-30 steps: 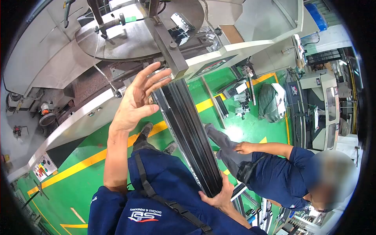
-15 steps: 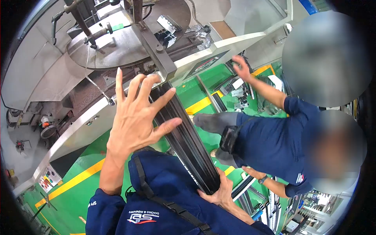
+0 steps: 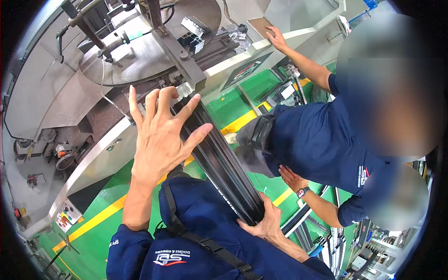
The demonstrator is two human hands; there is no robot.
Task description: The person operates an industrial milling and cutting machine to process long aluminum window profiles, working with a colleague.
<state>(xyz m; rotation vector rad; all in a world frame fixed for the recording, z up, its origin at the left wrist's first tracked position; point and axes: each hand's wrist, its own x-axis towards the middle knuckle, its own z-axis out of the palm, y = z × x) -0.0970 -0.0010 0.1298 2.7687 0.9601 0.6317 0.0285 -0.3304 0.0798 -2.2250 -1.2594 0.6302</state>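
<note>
The long black metal profile bundle (image 3: 219, 158) appears part-way placed. Its far end already reaches the grey sawing machine and sits just under the machine's slanting steel bar (image 3: 179, 51), at the edge of the round grey steel counter (image 3: 135, 60). Its near end is not yet released and is held at the person's waist.

The right hand (image 3: 266, 224) is closed around that near end, with the fingers wrapped on the profile's side. The left hand (image 3: 161, 140) is wide open with fingers spread and holds nothing. It is raised beside and over the far stretch of the profile, and I cannot tell whether it touches.

The profile's long axis runs from the person's body away toward the machine, slanting over the green floor (image 3: 93, 233) with its yellow line (image 3: 93, 215). The far end points at the counter.

A co-worker in a dark blue shirt stands just to the right, with one hand (image 3: 276, 37) on the machine's casing and the other hand (image 3: 291, 179) near the profile's near end.
</note>
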